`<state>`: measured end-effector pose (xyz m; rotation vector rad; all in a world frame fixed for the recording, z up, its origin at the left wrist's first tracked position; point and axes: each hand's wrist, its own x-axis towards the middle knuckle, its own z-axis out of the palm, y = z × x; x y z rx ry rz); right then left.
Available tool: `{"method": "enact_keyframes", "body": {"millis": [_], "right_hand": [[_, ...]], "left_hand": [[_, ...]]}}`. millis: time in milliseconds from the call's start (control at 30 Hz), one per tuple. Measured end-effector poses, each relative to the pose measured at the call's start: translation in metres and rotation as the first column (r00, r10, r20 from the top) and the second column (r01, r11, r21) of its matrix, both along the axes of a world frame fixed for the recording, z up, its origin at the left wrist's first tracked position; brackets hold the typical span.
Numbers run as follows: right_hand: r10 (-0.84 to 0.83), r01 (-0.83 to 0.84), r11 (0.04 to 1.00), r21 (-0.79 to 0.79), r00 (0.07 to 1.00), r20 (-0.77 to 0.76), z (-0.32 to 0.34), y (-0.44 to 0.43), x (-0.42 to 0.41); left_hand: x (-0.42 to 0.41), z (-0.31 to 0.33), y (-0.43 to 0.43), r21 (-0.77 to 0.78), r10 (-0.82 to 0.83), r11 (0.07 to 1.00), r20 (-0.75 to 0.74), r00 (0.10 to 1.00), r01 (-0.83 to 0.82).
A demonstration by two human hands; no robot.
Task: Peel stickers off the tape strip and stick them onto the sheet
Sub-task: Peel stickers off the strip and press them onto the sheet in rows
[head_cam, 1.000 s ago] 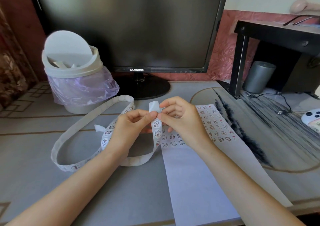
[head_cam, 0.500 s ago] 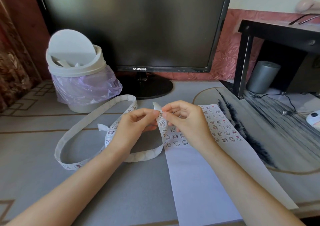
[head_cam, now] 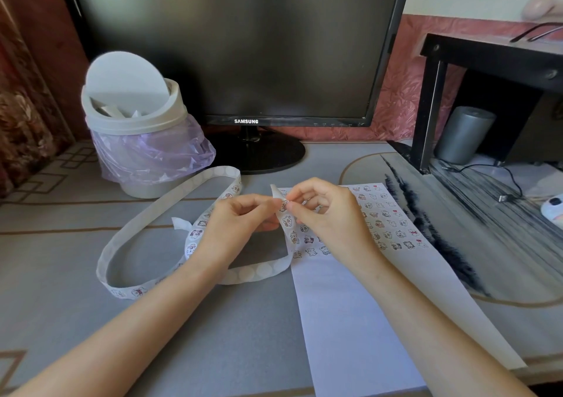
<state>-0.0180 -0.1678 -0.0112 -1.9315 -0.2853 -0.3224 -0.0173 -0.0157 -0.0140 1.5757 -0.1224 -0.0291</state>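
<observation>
**Picking a sticker off the strip end, above the sheet**

Nearest to me, the white sheet (head_cam: 350, 320) lies flat on the counter (head_cam: 61, 305). Its long axis runs away from me and leans a little left, and its near half is bare.

Just above the sheet's left edge, my hands meet fingertip to fingertip. My left hand (head_cam: 234, 223) pinches the tape strip (head_cam: 259, 272) just below its free end, which stands up between my hands. My right hand (head_cam: 329, 214) has thumb and forefinger closed on a small sticker (head_cam: 285, 205) at that end. I cannot tell whether it has come loose from the backing.

The rest of the strip drops from my left hand and loops away to the left across the counter.

My right hand is the one over the sheet, so I judge the placing move to be short: down and slightly toward me, to the bare paper just on my side of the rows of stickers (head_cam: 387, 223) that fill the far end.

Further back stand a lidded waste bin (head_cam: 137, 122) with a purple liner and a dark monitor (head_cam: 237, 46).
</observation>
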Motion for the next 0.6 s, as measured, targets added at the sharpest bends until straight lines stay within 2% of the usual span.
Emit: {"method": "enact_keyframes", "body": {"millis": [233,400,600], "right_hand": [[-0.035,0.035,0.997,-0.066,0.999,-0.012,-0.0025,0.002,0.0003],[-0.023,0.02,0.991,-0.133,1.0,-0.018,0.0007,0.0,-0.0034],[-0.027,0.03,0.986,-0.164,0.999,0.021,0.0041,0.0003,-0.0058]], "left_hand": [[0.0002,0.0006,0.0001,-0.027,0.018,0.999,-0.042,0.999,-0.019],[0.0009,-0.0012,0.0011,-0.053,-0.032,0.998,-0.077,0.997,0.028],[0.0026,-0.0024,0.0034,-0.215,-0.123,0.974,-0.211,0.97,0.076]]}}
